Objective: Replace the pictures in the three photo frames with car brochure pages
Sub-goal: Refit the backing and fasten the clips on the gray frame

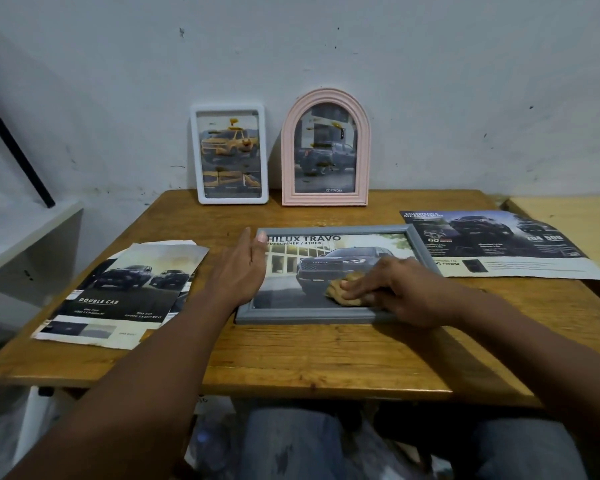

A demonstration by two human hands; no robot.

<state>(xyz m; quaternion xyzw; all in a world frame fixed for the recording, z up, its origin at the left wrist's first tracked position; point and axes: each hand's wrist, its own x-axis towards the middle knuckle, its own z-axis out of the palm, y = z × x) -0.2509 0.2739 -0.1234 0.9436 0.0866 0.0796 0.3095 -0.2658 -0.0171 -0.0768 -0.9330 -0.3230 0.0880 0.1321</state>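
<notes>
Reaching in from 6 o'clock, right hand [395,289] presses a tan cloth [336,289] on the grey frame [309,318] at table [326,358] centre, fingers flat. Left hand [239,271], fingers straight, braces its 9 o'clock edge. White frame [263,150] and pink arched frame [288,161] stand at 12 o'clock; brochure pages [118,292] lie at 9 and 2 o'clock.

**Frames: all three show car pages**

We see the white frame [196,150] and the arched pink frame [288,161] upright at the back of the table [326,358], against the wall [430,81], side by side but apart. The white one holds a yellow pickup page. The pink one holds a dark pickup (Toyota logo at the bottom). The grey frame [312,318] lies flat mid-table, landscape, face up, with a "HILUX TRAVO" page of a dark truck. Loose brochure pages: the "DOUBLE CAB" stack [118,296] lies left of the grey frame, edges ragged. The wide spread [499,244] lies to its right.
</notes>
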